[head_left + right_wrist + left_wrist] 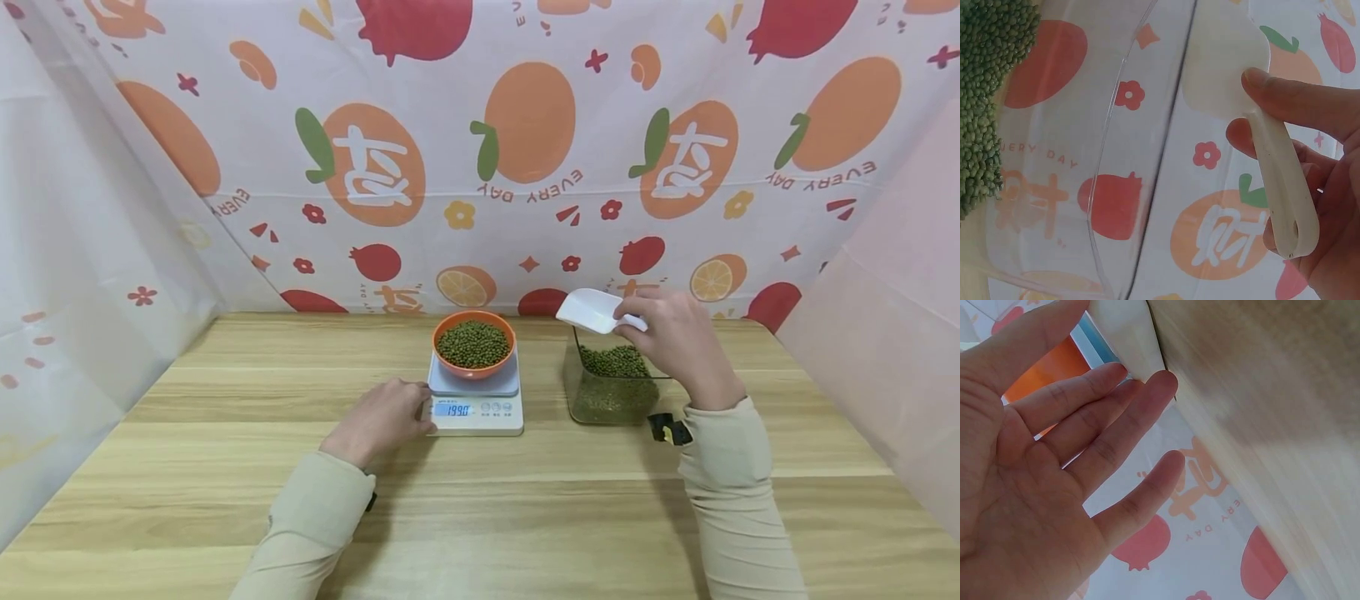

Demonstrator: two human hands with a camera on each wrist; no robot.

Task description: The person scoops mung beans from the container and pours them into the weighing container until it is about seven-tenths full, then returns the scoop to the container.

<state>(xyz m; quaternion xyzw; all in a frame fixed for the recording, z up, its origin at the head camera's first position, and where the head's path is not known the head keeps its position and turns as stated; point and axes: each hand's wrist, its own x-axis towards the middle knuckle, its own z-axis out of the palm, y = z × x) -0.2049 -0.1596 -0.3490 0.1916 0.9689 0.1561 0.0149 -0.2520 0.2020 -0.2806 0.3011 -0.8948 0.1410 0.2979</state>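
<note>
My left hand point(385, 418) touches the left side of a white kitchen scale point(480, 423), its fingers fairly straight in the left wrist view. On the scale's platform stands an orange bowl point(474, 372) full of green mung beans point(473, 344); the display reads about 199.0. Over at the right, my right hand point(678, 343) grips a white scoop point(591, 310) by its handle, above a clear container point(573, 392). More mung beans point(991, 81) lie inside that container. No beans show in the scoop.
A wooden table point(480, 525) carries everything. Behind it hangs a fruit-printed curtain point(450, 225), with pale sheets at both sides. A small black-and-yellow item point(670, 429) is beside the right cuff.
</note>
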